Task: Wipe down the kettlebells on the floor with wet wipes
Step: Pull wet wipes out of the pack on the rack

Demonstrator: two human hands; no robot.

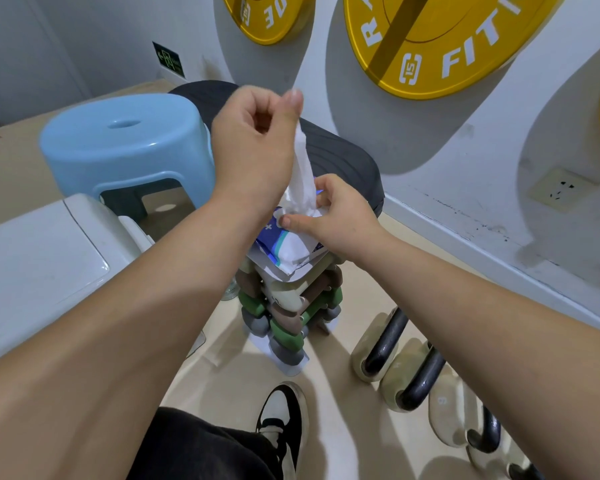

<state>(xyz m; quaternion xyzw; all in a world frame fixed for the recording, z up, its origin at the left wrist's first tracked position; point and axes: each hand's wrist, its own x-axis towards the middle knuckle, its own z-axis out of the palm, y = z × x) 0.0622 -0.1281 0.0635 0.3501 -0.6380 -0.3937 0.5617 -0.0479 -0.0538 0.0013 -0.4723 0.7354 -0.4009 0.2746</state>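
wet wipe [300,174] between left hand [253,143] above and right hand [340,216] on pack [291,247]

Beige floor [229,382] carries a row of cream kettlebells [383,344] w/ black handles at right, near the wall. Centre: stacked dumbbells [288,317] on a pale base. Behind them a blue stool [125,147] & a dark rounded pad [340,157]; a black & white shoe [284,417] in front
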